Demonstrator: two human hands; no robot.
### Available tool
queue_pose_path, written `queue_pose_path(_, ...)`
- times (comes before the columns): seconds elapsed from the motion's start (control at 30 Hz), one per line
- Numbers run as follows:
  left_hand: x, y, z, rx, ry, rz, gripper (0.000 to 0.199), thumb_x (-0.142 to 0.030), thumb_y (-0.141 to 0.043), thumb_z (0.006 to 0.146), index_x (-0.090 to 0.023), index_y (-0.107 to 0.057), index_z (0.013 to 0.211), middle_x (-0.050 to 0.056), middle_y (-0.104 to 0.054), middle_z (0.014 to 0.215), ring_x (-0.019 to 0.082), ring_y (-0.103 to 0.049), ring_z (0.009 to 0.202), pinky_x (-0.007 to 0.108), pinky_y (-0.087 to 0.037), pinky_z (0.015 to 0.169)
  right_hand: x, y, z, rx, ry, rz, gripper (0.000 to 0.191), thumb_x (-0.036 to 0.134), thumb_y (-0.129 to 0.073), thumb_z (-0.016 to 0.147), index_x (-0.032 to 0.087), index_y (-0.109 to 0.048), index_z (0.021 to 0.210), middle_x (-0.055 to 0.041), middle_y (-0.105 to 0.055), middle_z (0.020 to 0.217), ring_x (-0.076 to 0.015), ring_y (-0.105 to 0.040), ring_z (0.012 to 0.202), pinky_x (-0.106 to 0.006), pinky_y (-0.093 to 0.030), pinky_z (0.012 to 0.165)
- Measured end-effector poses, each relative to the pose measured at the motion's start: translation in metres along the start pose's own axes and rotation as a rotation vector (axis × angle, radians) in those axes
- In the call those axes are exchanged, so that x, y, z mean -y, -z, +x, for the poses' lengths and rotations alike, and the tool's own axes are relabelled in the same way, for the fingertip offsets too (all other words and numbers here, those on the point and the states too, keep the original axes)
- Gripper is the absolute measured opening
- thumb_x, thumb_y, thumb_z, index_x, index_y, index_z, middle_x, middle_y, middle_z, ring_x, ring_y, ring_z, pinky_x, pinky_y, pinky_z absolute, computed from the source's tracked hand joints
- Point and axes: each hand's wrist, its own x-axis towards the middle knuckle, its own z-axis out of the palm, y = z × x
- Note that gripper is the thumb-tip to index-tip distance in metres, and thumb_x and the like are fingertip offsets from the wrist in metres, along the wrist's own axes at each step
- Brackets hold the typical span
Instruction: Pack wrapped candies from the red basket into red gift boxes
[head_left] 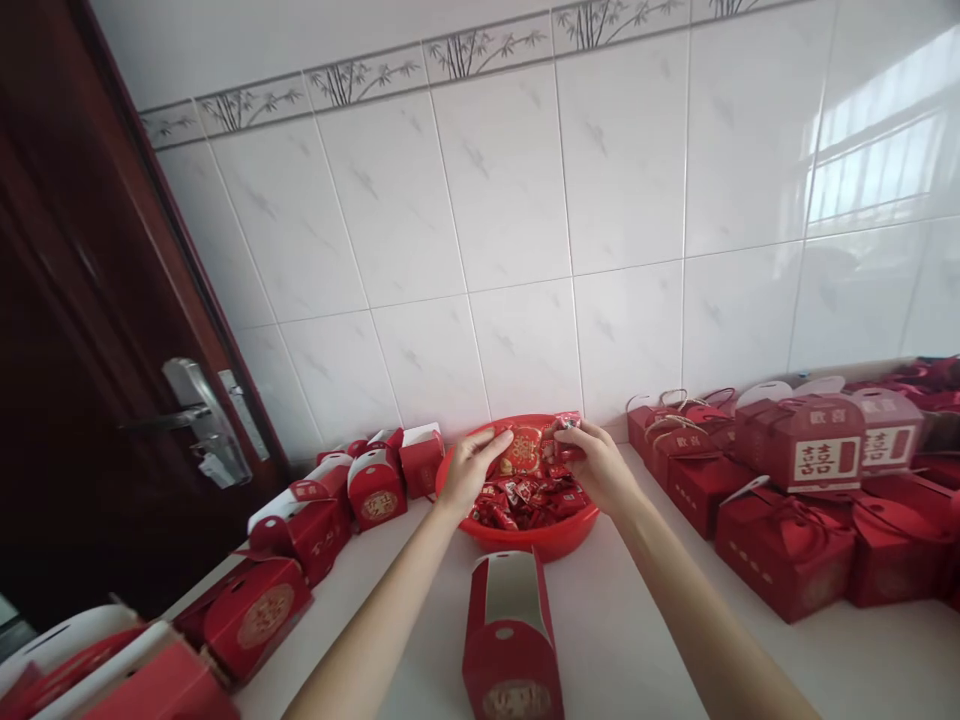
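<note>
My left hand (pixel 466 468) pinches a gold-printed red packet (pixel 525 455) above a red plastic basin (pixel 551 543) of wrapped sweets (pixel 519 500); my right hand (pixel 598 466) is closed on a small red-wrapped sweet (pixel 568 419). I seem to be gathering; next likely calls for steady pinches towards the open red gift box (pixel 510 645) in front.

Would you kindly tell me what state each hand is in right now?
Left hand: closed, pinching a red-and-gold packet by its edge.
Right hand: closed, holding a small wrapped piece.
</note>
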Motion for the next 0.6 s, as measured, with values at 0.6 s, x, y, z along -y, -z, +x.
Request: queue_pose_path(0.6, -0.072, 0.044, -0.076, -0.431, -0.177, -0.239, 0.017, -0.027, -0.083, 0.057, -0.018, -0.069, 0.058, -0.004, -0.066, 0.061, 0.011, -0.059, 0.057, 0.02, -0.046, 0.054, 0.019, -0.054, -0.062, 0.612, 0.016, -0.795, 0.015, 0.019, -0.063, 0.079, 0.02, -0.052, 0.07, 0.0056, -0.048, 0.065, -0.0103, -0.041, 0.059, -0.026, -0.032, 0.054)
